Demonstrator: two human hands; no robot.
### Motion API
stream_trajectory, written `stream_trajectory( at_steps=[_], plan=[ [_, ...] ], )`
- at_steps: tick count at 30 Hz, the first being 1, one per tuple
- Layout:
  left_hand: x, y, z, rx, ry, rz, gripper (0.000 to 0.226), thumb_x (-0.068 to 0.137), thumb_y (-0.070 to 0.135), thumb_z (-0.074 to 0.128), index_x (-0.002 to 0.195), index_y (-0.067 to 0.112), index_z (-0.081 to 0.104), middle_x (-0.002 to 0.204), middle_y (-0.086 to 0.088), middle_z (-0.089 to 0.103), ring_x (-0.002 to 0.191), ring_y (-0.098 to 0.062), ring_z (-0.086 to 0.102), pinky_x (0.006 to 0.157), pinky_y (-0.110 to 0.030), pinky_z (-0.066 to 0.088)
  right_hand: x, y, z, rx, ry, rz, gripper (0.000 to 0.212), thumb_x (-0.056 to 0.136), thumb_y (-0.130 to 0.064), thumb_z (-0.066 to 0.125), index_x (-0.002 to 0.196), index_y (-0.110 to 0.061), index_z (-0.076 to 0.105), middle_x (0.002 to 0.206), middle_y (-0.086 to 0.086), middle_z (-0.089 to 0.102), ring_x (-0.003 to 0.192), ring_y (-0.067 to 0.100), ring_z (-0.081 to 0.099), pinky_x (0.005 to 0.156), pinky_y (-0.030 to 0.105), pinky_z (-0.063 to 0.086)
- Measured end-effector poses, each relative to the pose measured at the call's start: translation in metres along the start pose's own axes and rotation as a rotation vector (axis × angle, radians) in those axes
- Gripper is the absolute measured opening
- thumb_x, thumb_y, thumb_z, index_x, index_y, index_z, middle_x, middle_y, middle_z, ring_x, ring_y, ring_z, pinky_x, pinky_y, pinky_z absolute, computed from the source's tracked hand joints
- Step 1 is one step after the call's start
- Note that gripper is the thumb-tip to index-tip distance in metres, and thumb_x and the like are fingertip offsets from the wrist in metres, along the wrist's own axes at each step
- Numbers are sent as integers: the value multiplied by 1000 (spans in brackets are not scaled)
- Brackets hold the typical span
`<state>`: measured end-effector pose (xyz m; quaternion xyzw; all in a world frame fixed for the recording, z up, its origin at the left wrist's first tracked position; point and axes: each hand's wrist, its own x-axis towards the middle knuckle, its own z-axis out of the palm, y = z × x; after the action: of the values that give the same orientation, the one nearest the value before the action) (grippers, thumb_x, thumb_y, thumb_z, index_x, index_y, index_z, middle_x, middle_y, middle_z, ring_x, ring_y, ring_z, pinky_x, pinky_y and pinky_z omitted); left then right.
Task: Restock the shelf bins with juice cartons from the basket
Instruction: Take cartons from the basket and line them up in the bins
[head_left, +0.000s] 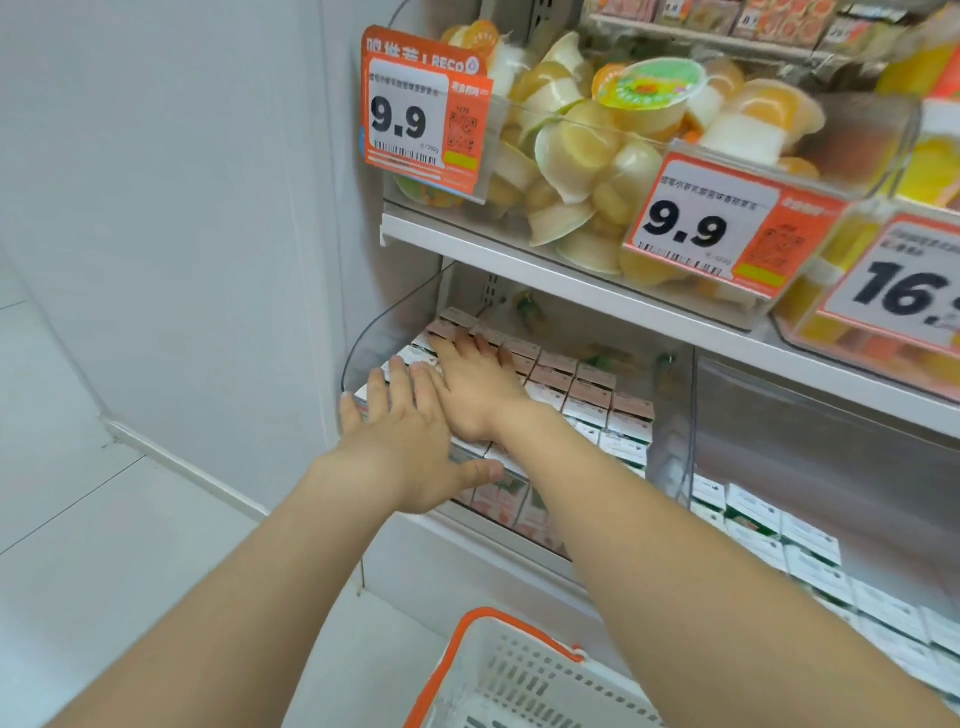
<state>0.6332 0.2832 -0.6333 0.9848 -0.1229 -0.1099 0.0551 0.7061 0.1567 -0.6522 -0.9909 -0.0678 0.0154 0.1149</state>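
1. Both hands are inside the lower clear shelf bin (371, 340), at its left end next to the white wall (182, 234).
2. Left hand (410, 441) is flat with the fingers spread, lying over the bin's front edge and the front row of cartons, thumb sticking out to the right. It's not gripping anything.
3. Right hand (475, 387) is further in, also flat with straight fingers, palm down on the carton tops. The fingertips reach the back rows. It's holding nothing either.
4. The juice cartons (587, 395) are packed in tidy rows in that bin, pinkish tops up, and a few show through the front wall under the left hand.
5. The next bin to the right has more cartons (779, 525) with white and green tops.
6. The basket (524, 675), white with an orange rim, sits low down between the forearms. Only a corner is in view, so I can't tell what's in it.
7. The shelf above has a bin of jelly cups (587, 150) with a 9.9 price tag (415, 117).
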Motion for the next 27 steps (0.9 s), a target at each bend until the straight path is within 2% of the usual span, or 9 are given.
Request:
stream_trajectory(
  at_steps=[3, 6, 11, 14, 18, 20, 22, 25, 27],
  plan=[
    [-13, 15, -3, -32, 63, 50, 129, 80, 91, 44, 162, 6, -6, 172, -16, -4, 159, -37, -3, 125, -63, 10, -36, -1, -12, 1, 159, -1, 43, 105, -42, 44, 139, -15, 51, 137, 16, 58, 127, 38, 53, 103, 49, 44],
    [-33, 34, -9, -57, 163, 115, 112, 83, 79, 57, 156, 5, 16, 161, -16, 23, 150, -38, 21, 120, -62, 25, -75, -3, -30, -80, 362, 14, 29, 97, -23, 59, 123, -11, 58, 120, 14, 64, 112, 38, 59, 79, 41, 41],
    [-75, 70, -18, -94, 136, 236, 91, 81, 77, 61, 138, 10, 37, 138, -12, 43, 131, -36, 41, 105, -54, 44, -165, 16, -64, -43, 572, 7, 26, 92, -11, 53, 113, -12, 67, 106, 10, 69, 97, 34, 61, 72, 39, 45],
    [-98, 95, -23, -108, 64, 372, 56, 92, 61, 59, 123, 15, 54, 121, -8, 62, 111, -29, 57, 91, -45, 52, -229, 44, -73, -107, 661, -79, 24, 83, -17, 51, 99, -13, 68, 89, 6, 66, 83, 30, 58, 71, 42, 47],
    [-125, 137, -25, 60, 71, 571, 32, 100, 53, 56, 91, 23, 64, 88, 3, 66, 83, -21, 62, 71, -35, 53, -294, 109, -73, -232, 543, 93, 27, 84, -28, 41, 95, -19, 63, 91, 2, 61, 86, 28, 54, 75, 42, 42],
    [-129, 153, -19, 152, 154, 602, 32, 100, 54, 54, 94, 23, 60, 93, 3, 64, 84, -22, 61, 71, -36, 53, -310, 146, -72, -183, 411, 235, 25, 89, -26, 46, 105, -20, 64, 103, 4, 61, 95, 31, 55, 83, 43, 45],
    [-127, 163, -7, 223, 213, 594, 44, 98, 62, 54, 114, 21, 53, 111, 0, 56, 92, -24, 58, 72, -39, 53, -316, 178, -73, -77, 303, 318, 30, 95, -27, 49, 122, -20, 61, 117, 8, 58, 107, 34, 53, 92, 45, 46],
    [-118, 164, 10, 202, 213, 532, 85, 86, 73, 64, 142, 17, 32, 127, -6, 34, 100, -27, 56, 73, -39, 54, -311, 203, -74, -35, 163, 324, 49, 99, -44, 46, 143, -21, 49, 138, 10, 54, 125, 36, 50, 102, 48, 44],
    [-114, 165, 18, 142, 163, 495, 115, 77, 77, 71, 157, 18, 13, 138, -9, 26, 116, -33, 55, 86, -42, 55, -302, 207, -72, -55, 117, 290, 63, 98, -58, 45, 152, -25, 39, 144, 9, 55, 130, 34, 49, 103, 49, 43]
  ],
)
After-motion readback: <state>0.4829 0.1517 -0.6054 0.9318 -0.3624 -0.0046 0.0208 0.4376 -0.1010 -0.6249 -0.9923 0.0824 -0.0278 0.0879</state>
